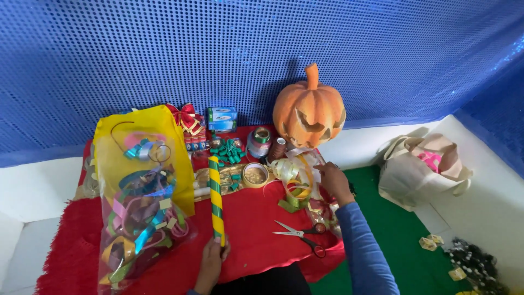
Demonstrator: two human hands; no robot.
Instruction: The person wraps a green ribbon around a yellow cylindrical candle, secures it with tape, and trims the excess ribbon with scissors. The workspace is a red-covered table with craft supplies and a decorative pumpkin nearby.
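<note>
My left hand [212, 263] grips the near end of a long stick wrapped in yellow and green stripes [216, 197], which stands up over the red cloth [251, 229]. My right hand [334, 180], in a blue sleeve, reaches into a heap of cream and gold ribbons [295, 175] at the cloth's right side; I cannot tell whether the fingers hold a strand. Red-handled scissors [300, 235] lie open on the cloth between my arms. A roll of clear tape [255, 175] sits just beyond the stick.
A clear and yellow bag full of coloured ribbon curls [143, 196] stands at left. An orange carved pumpkin [309, 109], ribbon spools [260, 142], small boxes [222, 117] and a red bow [184, 116] line the blue backdrop. A beige tote bag [423, 166] sits right on white foam.
</note>
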